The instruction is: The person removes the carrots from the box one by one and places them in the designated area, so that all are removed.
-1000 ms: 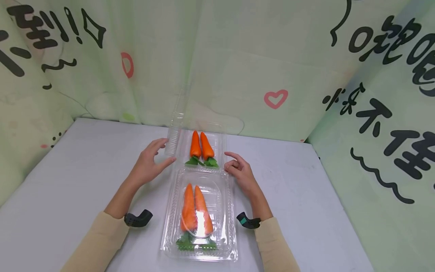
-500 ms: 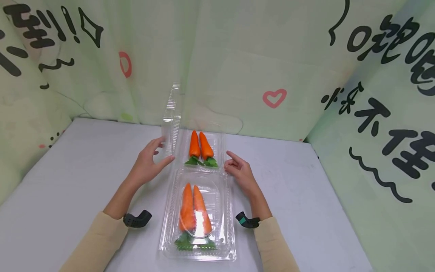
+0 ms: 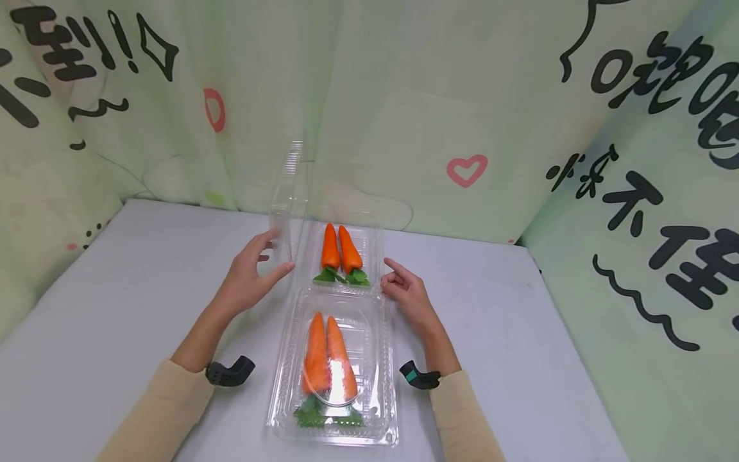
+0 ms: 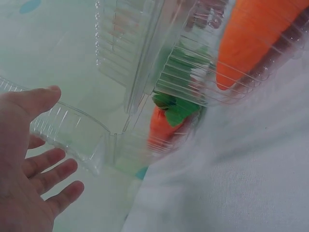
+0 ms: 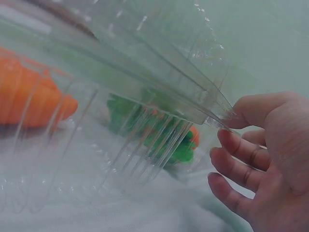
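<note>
Hands (image 3: 242, 282) (image 3: 408, 296) at 2 clear containers (image 3: 376, 359) (image 3: 369, 247), left contact unclear

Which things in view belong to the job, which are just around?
Part of the job, judging by the hands:
closed box, its rim pinched by the right hand
near carrots, inside it
open box beyond
raised lid, at the left hand
far carrots, in the open box

Just around:
white table
printed curtain
black wrist devices

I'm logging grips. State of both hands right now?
Left hand: open, beside the raised clear lid; contact unclear.
Right hand: closed, pinching the near clear container at its far right corner.
</note>
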### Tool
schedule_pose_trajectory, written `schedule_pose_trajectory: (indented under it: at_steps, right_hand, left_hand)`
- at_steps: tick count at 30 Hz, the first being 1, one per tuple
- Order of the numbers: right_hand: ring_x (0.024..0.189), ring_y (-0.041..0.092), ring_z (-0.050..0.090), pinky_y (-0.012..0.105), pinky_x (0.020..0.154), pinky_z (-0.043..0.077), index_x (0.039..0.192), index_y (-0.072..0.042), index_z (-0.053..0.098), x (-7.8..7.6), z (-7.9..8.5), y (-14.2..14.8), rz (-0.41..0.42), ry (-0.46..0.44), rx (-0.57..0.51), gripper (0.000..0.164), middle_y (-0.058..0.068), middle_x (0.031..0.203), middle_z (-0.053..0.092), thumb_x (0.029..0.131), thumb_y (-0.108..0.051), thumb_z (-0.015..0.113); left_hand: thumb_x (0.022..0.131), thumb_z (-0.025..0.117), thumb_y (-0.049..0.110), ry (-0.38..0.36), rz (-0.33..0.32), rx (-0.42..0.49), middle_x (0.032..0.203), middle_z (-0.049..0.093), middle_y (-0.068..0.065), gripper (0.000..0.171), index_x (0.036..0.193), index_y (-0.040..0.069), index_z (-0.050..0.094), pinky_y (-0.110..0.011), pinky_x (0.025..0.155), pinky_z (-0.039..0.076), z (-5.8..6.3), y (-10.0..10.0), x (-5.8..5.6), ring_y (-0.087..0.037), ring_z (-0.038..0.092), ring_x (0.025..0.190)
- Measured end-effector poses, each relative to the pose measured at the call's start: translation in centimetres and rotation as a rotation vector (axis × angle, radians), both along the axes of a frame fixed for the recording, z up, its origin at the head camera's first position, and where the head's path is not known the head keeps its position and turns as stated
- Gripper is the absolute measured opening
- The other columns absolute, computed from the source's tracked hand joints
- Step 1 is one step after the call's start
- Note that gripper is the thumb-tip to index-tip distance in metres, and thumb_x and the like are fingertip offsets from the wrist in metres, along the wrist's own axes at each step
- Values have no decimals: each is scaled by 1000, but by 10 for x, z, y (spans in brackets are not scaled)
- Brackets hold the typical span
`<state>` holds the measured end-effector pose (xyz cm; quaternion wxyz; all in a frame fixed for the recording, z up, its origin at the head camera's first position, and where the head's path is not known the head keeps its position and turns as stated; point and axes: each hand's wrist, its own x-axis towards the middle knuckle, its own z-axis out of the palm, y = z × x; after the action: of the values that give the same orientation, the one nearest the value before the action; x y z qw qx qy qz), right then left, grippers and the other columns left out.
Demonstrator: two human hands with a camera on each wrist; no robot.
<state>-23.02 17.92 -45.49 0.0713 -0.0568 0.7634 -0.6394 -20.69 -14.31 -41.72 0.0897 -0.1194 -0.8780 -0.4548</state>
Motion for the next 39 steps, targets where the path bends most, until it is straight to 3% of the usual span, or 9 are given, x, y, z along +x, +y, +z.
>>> schedule_pose_trajectory:
  at_steps: [5,9,13,19,27,34,39]
  right_hand:
    - [79,5,57,13,74,50,145,-4,41,0,5,3,8,-28,-14,53,3,95,60,94,-1,55]
    - [84,7,59,16,77,52,145,-2,40,5,20,2,8,-40,-6,52,17,111,59,95,-2,53]
    - [89,7,61,19,80,54,144,-2,40,4,22,6,-19,-5,8,50,25,124,55,96,-4,52]
    - [88,4,62,17,77,54,139,-3,47,2,17,15,-78,81,-29,43,25,124,56,96,-5,54]
    - [89,3,62,17,80,54,137,4,47,12,49,10,-53,94,-8,41,28,125,55,97,-5,54]
    - [92,4,62,15,79,53,137,1,48,0,38,12,-17,96,-13,42,26,127,55,96,-8,56]
    - [96,8,63,16,80,53,135,-3,50,-5,35,11,-6,137,43,40,22,124,58,97,-13,57]
  left_hand:
    - [89,70,21,42,-6,38,148,42,-16,71,148,7,33,-52,100,48,0,-1,0,-34,49,126]
    - [89,69,19,64,-4,63,147,43,-15,70,148,6,34,-52,101,47,2,-2,0,-33,50,126]
    - [90,69,19,65,-2,83,147,43,-15,70,148,7,33,-52,101,47,2,-3,0,-33,49,127]
    - [90,69,16,91,-5,100,146,44,-17,68,147,6,34,-52,100,47,2,-4,2,-34,50,126]
    - [91,68,19,115,25,113,144,46,-14,62,144,8,38,-53,100,47,4,-11,4,-33,50,126]
    - [91,67,16,146,40,117,142,48,-15,61,144,6,38,-53,100,47,7,-13,3,-33,50,127]
    - [92,66,16,156,47,112,142,48,-15,61,144,4,38,-52,100,47,10,-14,3,-33,50,127]
